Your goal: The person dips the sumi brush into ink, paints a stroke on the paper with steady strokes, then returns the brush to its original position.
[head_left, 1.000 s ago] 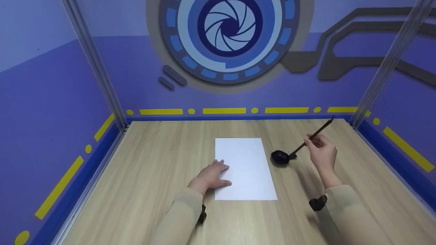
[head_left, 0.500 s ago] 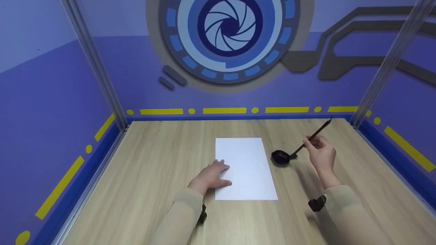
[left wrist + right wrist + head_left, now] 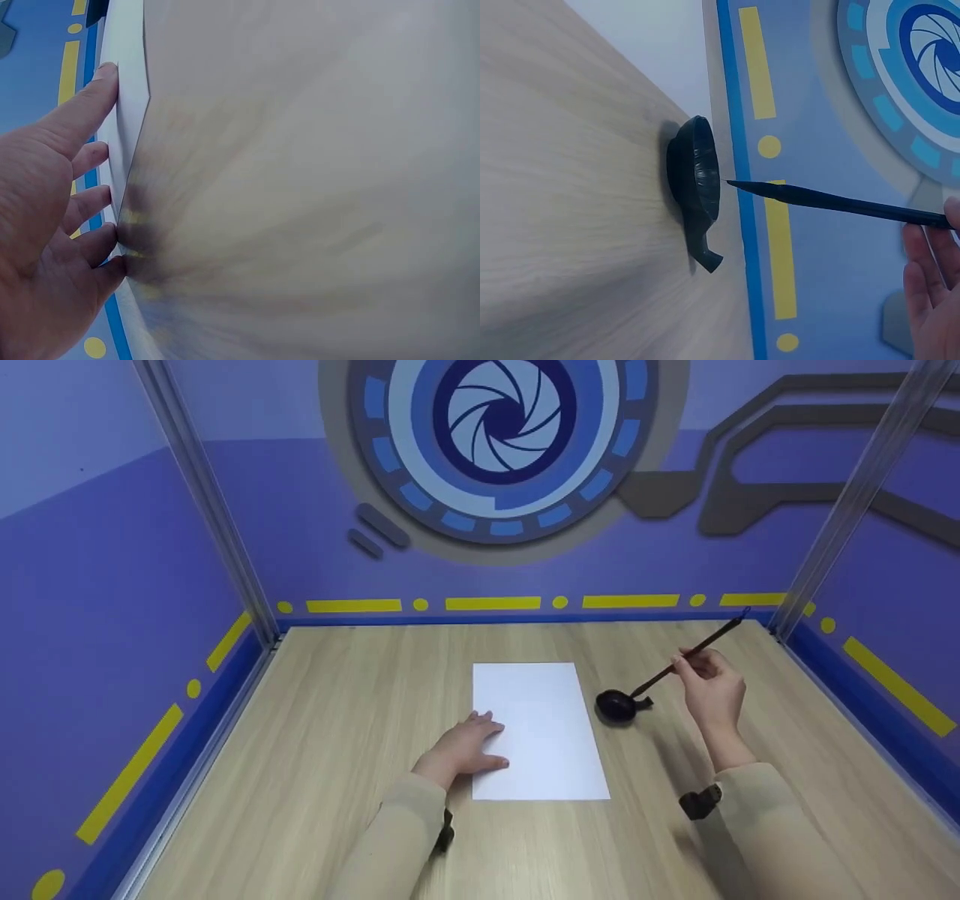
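Note:
A sheet of white paper [image 3: 547, 727] lies on the table, and my left hand [image 3: 461, 746] rests on its left edge with fingers spread. In the left wrist view, the fingertips [image 3: 106, 73] touch the paper. My right hand [image 3: 712, 694] pinches a dark writing brush [image 3: 705, 643] partway along its handle, its hanging loop pointing up and right. Right of the paper sits a small black ink dish [image 3: 615, 707] with a short curved handle. The right wrist view shows the pointed brush tip [image 3: 739, 184] just off the open face of the dish.
The light wooden table [image 3: 360, 682] is enclosed by blue-purple panels [image 3: 270, 525] with yellow markings and metal corner posts. A black wrist camera [image 3: 700, 804] is strapped to the right sleeve; another sits under the left sleeve.
My right hand has raised the brush slightly, up and to the right, bringing its tip from low at the dish to just above it. The left hand, paper and dish stay in place.

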`<state>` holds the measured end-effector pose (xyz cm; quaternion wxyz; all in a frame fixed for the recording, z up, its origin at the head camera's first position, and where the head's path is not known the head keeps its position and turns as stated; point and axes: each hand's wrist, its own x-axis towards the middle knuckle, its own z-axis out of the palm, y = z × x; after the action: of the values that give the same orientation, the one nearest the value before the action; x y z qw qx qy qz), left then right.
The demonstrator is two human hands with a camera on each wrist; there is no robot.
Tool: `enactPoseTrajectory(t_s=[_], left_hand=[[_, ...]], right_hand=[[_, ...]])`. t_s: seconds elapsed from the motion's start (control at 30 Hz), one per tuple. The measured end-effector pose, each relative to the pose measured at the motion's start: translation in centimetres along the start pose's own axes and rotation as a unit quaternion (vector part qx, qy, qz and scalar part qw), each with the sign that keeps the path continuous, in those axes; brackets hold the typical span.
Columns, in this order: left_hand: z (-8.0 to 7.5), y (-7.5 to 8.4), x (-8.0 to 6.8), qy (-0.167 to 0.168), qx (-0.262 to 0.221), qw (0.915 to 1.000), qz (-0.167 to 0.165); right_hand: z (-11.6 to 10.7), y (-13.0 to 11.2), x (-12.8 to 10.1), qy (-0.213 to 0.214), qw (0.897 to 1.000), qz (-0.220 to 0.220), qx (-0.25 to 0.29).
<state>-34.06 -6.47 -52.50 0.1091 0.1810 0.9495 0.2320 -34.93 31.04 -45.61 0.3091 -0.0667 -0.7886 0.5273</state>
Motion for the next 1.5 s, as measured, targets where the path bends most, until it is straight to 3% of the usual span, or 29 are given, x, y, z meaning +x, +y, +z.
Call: enactPoseTrajectory(t_s=[0.33,0.53,0.63,0.87,1.5], left_hand=[[-0.1,0.0,-0.1,0.0,0.0,1.0,-0.001],[0.0,-0.2,-0.1,0.004,0.007,0.9999,0.015],[0.0,-0.3,0.0,0.004,0.012,0.9997,0.021],[0.1,-0.4,0.2,0.006,0.012,0.9997,0.02],[0.1,-0.3,0.1,0.006,0.008,0.9998,0.019]], right_hand=[[0.4,1.0,-0.2,0.0,1.0,0.007,0.016],[0.4,1.5,-0.3,0.01,1.0,0.011,0.026],[0.4,1.3,-0.3,0.017,0.999,0.011,0.04],[-0.2,-2.3,-1.1,0.023,0.998,0.007,0.059],[2.7,-1.8,0.2,0.025,0.991,0.021,0.133]])
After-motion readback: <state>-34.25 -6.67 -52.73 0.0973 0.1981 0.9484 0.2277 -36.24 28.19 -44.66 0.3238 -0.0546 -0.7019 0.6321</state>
